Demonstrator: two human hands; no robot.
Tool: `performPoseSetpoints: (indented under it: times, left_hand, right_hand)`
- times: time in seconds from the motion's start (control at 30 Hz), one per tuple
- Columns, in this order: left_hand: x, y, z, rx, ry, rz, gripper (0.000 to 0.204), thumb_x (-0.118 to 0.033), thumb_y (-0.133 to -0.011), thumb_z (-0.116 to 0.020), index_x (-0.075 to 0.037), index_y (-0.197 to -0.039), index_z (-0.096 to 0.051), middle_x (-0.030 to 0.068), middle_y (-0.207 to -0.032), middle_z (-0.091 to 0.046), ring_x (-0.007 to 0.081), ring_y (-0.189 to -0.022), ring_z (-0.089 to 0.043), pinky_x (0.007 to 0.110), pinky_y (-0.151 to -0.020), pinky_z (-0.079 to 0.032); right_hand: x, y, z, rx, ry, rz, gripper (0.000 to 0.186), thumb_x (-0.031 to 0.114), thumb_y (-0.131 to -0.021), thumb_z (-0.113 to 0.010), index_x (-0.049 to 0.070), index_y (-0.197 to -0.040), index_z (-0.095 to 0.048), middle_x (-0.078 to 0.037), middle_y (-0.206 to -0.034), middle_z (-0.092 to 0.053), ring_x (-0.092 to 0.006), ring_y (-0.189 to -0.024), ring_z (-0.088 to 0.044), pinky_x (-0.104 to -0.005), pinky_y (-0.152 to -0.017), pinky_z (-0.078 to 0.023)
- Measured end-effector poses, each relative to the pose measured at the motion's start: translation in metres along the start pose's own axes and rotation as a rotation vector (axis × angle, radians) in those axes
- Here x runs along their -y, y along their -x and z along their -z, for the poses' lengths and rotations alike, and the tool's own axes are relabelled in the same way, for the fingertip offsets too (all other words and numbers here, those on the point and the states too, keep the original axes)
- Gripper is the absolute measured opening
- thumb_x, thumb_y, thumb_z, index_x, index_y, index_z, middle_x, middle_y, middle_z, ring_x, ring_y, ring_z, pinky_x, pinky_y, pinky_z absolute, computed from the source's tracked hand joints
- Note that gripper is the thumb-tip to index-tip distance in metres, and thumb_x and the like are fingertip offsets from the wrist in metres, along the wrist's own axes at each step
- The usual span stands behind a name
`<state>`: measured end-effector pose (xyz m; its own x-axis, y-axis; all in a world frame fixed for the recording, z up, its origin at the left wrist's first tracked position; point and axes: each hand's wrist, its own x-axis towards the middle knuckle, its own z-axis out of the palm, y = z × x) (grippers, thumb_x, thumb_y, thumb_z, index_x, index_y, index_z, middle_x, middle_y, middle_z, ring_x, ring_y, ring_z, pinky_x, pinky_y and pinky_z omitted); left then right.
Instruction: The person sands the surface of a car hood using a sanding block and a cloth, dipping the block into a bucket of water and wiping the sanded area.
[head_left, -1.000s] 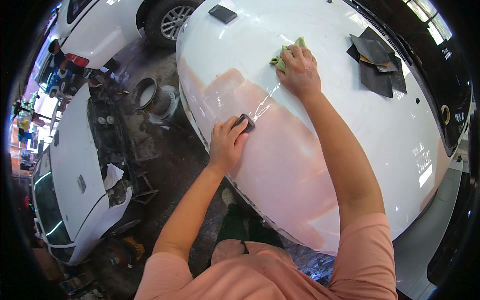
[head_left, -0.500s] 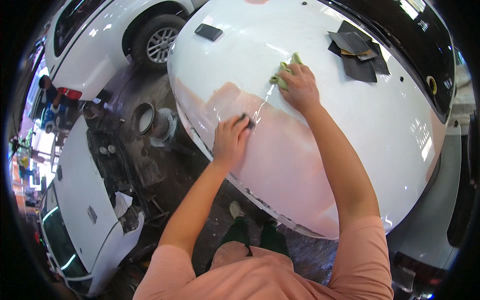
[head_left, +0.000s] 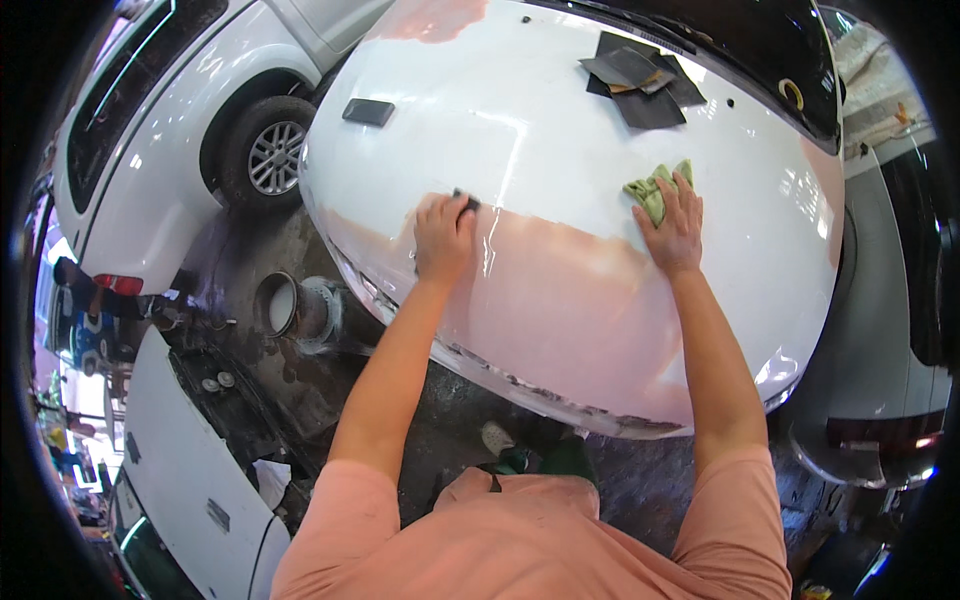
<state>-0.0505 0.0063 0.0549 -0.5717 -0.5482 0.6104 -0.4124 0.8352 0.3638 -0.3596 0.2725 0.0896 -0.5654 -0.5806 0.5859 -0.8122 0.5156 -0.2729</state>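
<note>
Left grip point(head_left: 442, 240) on block point(head_left: 470, 203), right grip point(head_left: 677, 225) on crumpled cloth point(head_left: 650, 198)

Dark block point(head_left: 469, 203): mostly hidden by left fingers point(head_left: 436, 213)
Green cloth point(head_left: 650, 197): partly under right fingers point(head_left: 684, 196)
White car point(head_left: 175, 465), lower left: cut by bottom edge

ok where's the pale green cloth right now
In the head view, the crumpled pale green cloth is right of centre on the glossy white car hood, under the person's right hand, below the overlapping dark flat sheets.

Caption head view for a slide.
Left hand holding a dark block, right hand on a green cloth, over a white car hood.
</note>
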Motion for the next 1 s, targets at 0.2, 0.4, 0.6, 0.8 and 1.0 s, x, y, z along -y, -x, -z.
performPoseSetpoints:
  times: [0.2, 0.4, 0.6, 0.8, 1.0]
  left_hand:
    - [0.003, 0.102, 0.014, 0.065, -0.012, -0.055, 0.038, -0.022, -0.102, -0.07, -0.01, -0.137, -0.067, 0.0171, -0.135, -0.065, 0.0411, -0.12, -0.059, 0.053, -0.106, -0.045]
    - [0.011, 0.026, 0.016, 0.061, 0.013, -0.113, 0.037, -0.021, -0.101, -0.071, -0.012, -0.136, -0.068, 0.0158, -0.136, -0.065, 0.0405, -0.12, -0.058, 0.053, -0.104, -0.046]
    - [0.016, 0.065, 0.012, 0.142, 0.067, -0.124, 0.038, -0.023, -0.102, -0.07, -0.013, -0.139, -0.068, 0.0162, -0.138, -0.065, 0.0418, -0.121, -0.058, 0.053, -0.107, -0.045]
    - [-0.006, 0.006, 0.007, 0.166, 0.044, -0.146, 0.037, -0.023, -0.102, -0.07, -0.013, -0.138, -0.07, 0.0141, -0.14, -0.065, 0.0387, -0.12, -0.059, 0.05, -0.107, -0.046]
    - [-0.015, 0.058, 0.009, 0.18, 0.053, -0.165, 0.034, -0.023, -0.102, -0.069, -0.013, -0.135, -0.072, 0.0131, -0.14, -0.066, 0.0391, -0.119, -0.059, 0.05, -0.105, -0.047]
  right_hand:
    - [-0.01, 0.006, 0.006, 0.044, 0.063, -0.026, 0.066, 0.048, -0.095, -0.077, 0.021, -0.151, -0.056, -0.011, -0.164, -0.045, -0.0346, -0.155, -0.039, -0.0605, -0.13, -0.027]
    - [-0.002, 0.004, 0.0, -0.008, 0.016, -0.005, 0.064, 0.046, -0.095, -0.077, 0.021, -0.15, -0.057, -0.011, -0.162, -0.047, -0.0346, -0.153, -0.042, -0.0606, -0.13, -0.028]
    - [-0.008, 0.008, 0.006, -0.002, 0.023, -0.019, 0.061, 0.047, -0.095, -0.077, 0.02, -0.147, -0.06, -0.011, -0.161, -0.048, -0.034, -0.151, -0.043, -0.0603, -0.13, -0.028]
    - [0.001, 0.006, 0.003, -0.011, 0.018, -0.03, 0.061, 0.048, -0.095, -0.076, 0.02, -0.147, -0.06, -0.01, -0.162, -0.048, -0.0339, -0.152, -0.042, -0.0587, -0.131, -0.027]
    - [-0.004, 0.007, 0.007, 0.021, 0.029, -0.057, 0.061, 0.049, -0.096, -0.075, 0.02, -0.148, -0.059, -0.009, -0.162, -0.047, -0.0344, -0.152, -0.042, -0.0575, -0.132, -0.026]
